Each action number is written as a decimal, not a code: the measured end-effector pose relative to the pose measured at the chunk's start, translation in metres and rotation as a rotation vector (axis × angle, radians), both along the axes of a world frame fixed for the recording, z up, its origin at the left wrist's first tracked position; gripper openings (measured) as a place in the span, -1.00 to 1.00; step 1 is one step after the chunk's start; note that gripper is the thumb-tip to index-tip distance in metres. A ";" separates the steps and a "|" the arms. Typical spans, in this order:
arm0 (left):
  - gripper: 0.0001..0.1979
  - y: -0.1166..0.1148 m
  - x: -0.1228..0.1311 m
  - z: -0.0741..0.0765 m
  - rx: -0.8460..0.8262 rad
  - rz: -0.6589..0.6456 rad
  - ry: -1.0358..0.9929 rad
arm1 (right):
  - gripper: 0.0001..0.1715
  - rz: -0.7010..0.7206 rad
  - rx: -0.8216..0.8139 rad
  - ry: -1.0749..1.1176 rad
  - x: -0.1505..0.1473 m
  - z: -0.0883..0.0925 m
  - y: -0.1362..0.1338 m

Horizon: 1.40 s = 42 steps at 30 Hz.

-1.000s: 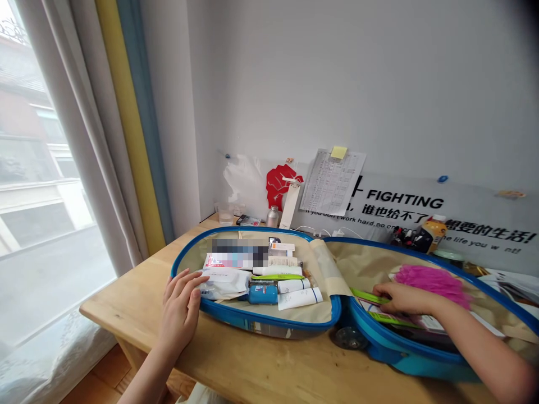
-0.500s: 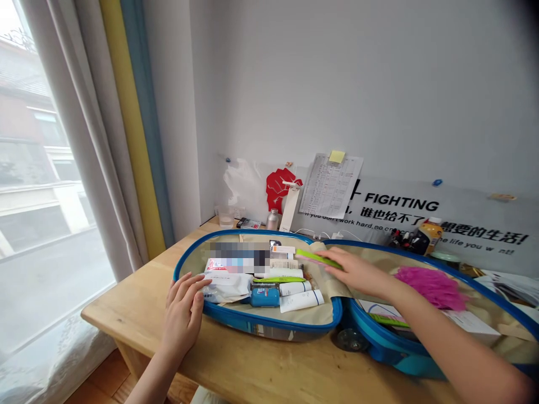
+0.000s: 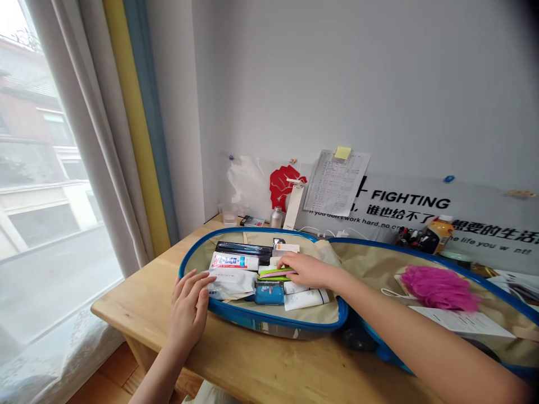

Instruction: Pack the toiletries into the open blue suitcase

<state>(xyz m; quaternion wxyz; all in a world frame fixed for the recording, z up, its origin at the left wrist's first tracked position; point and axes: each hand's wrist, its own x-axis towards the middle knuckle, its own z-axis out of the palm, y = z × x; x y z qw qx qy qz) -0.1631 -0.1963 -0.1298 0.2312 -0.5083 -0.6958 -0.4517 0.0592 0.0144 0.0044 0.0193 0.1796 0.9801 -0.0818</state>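
An open blue suitcase (image 3: 248, 321) lies on the table, its left half holding toiletries. Over these, my right hand (image 3: 309, 270) is closed on a slim green-and-pink strip (image 3: 275, 274), whose exact kind I cannot make out. Beneath and around it are a blue bottle (image 3: 269, 294), white tubes (image 3: 306, 299) and a toothpaste tube (image 3: 234, 261). My left hand (image 3: 189, 300) lies over the suitcase's left rim, fingers stretched out, fingertips at a white soft packet (image 3: 231, 282). Behind these lies a long dark case (image 3: 244, 250).
The suitcase's right half holds a pink bath puff (image 3: 440, 287) and a white card (image 3: 461, 321). Along the wall stand a metal bottle (image 3: 276, 217), a clear cup (image 3: 229, 215) and an orange bottle (image 3: 437, 234). The wooden table (image 3: 143, 283) ends near the window.
My right hand has moved left and down with the green-and-pink strip, from above the suitcase's hinge to the toiletries. My left hand stays at the rim. The view has shifted slightly.
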 end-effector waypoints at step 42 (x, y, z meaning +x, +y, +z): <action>-0.65 -0.001 -0.003 0.000 0.001 -0.005 0.049 | -0.77 -0.595 -0.181 -0.069 0.200 -0.010 0.038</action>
